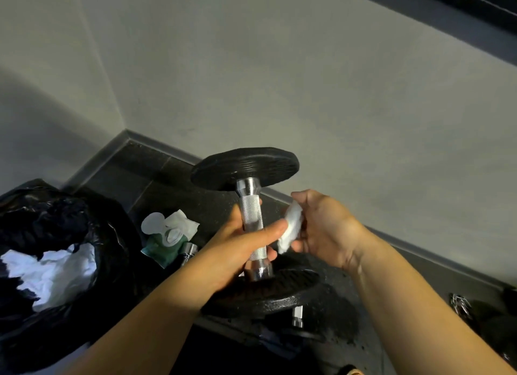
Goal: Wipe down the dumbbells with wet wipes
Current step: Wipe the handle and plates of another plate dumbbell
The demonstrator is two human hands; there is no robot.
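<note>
A dumbbell (251,215) with two black plates and a knurled chrome handle stands upright in front of me. My left hand (237,251) grips the lower part of its handle, thumb across the front. My right hand (321,229) holds a crumpled white wet wipe (291,227) just to the right of the handle, close to my left thumb. Whether the wipe touches the handle I cannot tell. A green pack of wet wipes (167,234) lies open on the floor to the left, with a wipe sticking out.
A black rubbish bag (56,234) with used white wipes inside stands at the left. Another dumbbell (307,318) lies on the dark floor under the held one. A metal chain (460,304) lies at the right. Grey walls meet in a corner behind.
</note>
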